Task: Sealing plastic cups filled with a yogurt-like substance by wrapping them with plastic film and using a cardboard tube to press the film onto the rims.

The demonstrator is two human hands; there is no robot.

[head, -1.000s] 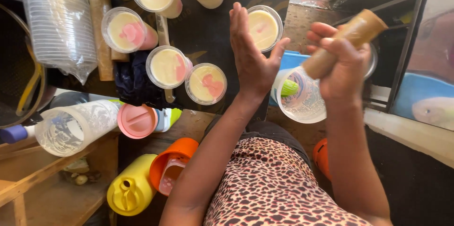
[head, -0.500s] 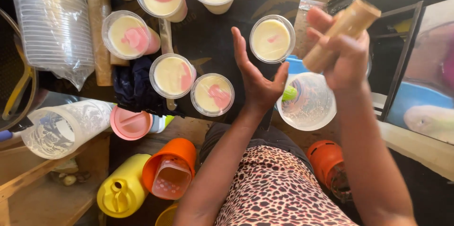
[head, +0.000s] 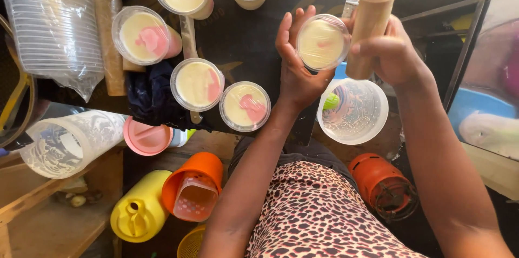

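Lidded cup (head: 323,42) of cream filling is in my left hand (head: 297,69), raised over the right end of the dark table (head: 243,42). Fingers cupped up behind its left side, thumb under the lower rim; a firm wrap, cup tilted toward me. Small pink smear shows under the lid.

Right hand (head: 392,55) is closed round a tan cardboard tube (head: 367,31), upright, lower half buried in my fist. Tube sits just beside the cup's right rim (touching or a sliver apart, can't tell).

Directly below both hands: empty clear tub (head: 354,111), smeared inside, partly past the table's right edge. Green thing (head: 331,100) at its left rim, half hidden by my wrist.

Left of my forearm, two lidded cups sit at the near table edge: one (head: 245,106) just beside the arm, the next (head: 197,84) touching it. More cups (head: 145,36) behind, packed tight. Open dark surface only in the strip between that cluster and my left hand.

Far left: stack of clear lids in a bag (head: 54,25). Below the table edge: pink lid (head: 146,138), orange jug (head: 194,188), yellow jerrycan (head: 138,209), orange cylinder (head: 381,182) near my right elbow.
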